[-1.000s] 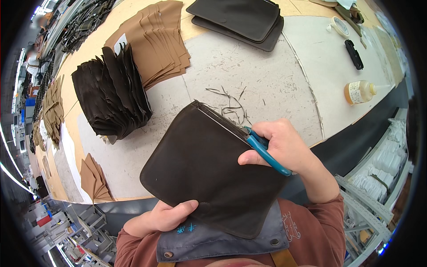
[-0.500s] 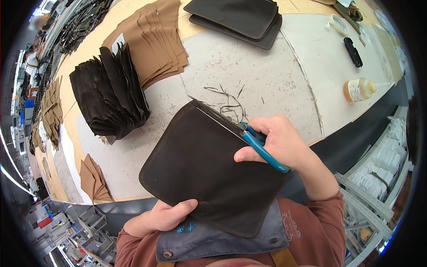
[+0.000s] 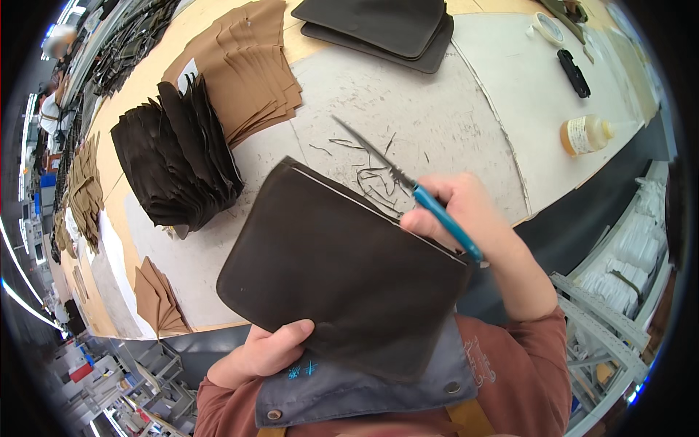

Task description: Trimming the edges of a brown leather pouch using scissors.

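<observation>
Scissors [image 3: 429, 202] have left the far edge of the dark brown pouch [image 3: 342, 277] since the earlier frame; their blades now pass above thin trimmings [image 3: 371, 172] on the table [image 3: 451, 109]. The pouch is held over the table's near edge, the grip of the left hand [image 3: 273, 353] clamped on its near-left side. The right hand [image 3: 473, 211] has its grip closed around the teal scissor handles. Blue characters [image 3: 302, 370] mark the grey apron [image 3: 364, 397]; the bottle [image 3: 586, 135] at right bears small print.
</observation>
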Action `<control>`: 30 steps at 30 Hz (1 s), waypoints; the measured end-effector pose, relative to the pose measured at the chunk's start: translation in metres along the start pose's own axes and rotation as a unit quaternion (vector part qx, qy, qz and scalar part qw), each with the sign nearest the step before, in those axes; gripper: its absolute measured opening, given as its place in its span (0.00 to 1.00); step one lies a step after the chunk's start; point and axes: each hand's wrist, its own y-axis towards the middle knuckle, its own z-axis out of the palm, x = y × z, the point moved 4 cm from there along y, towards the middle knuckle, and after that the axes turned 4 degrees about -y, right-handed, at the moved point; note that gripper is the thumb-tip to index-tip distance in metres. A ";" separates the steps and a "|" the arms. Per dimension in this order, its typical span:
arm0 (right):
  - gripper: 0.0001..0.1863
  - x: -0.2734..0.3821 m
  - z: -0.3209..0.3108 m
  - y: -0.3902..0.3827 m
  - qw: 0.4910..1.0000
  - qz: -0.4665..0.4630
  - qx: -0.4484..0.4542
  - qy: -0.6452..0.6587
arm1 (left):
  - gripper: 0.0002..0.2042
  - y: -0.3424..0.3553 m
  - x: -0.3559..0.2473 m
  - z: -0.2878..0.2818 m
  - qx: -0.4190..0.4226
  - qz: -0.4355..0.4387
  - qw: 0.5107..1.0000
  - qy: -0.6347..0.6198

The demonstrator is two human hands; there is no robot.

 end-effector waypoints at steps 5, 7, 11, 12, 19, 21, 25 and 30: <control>0.28 -0.016 -0.012 -0.009 0.997 0.035 -0.025 0.072 | 0.25 0.002 -0.004 0.000 -0.057 0.065 0.995 -0.053; 0.28 -0.022 -0.013 -0.013 0.996 0.027 -0.023 0.077 | 0.25 0.002 -0.007 0.003 -0.077 0.092 0.992 -0.049; 0.22 -0.027 -0.012 -0.017 0.994 0.050 -0.014 0.100 | 0.25 0.002 -0.006 0.001 -0.077 0.103 0.991 -0.041; 0.20 -0.029 -0.012 -0.017 0.994 0.053 -0.011 0.099 | 0.25 0.001 -0.006 0.002 -0.079 0.110 0.990 -0.042; 0.17 -0.015 -0.004 -0.017 0.981 -0.001 0.028 0.191 | 0.25 -0.007 -0.002 0.000 -0.086 0.122 0.989 -0.026; 0.17 -0.014 -0.001 -0.018 0.979 -0.036 0.031 0.196 | 0.25 -0.006 -0.003 0.002 -0.084 0.121 0.989 -0.021; 0.13 -0.009 0.005 -0.026 0.974 -0.068 0.032 0.212 | 0.22 -0.006 0.001 -0.004 -0.006 0.145 0.986 -0.082; 0.17 0.001 0.013 -0.030 0.954 -0.044 0.068 0.288 | 0.25 -0.010 0.002 -0.003 -0.050 0.077 0.994 -0.059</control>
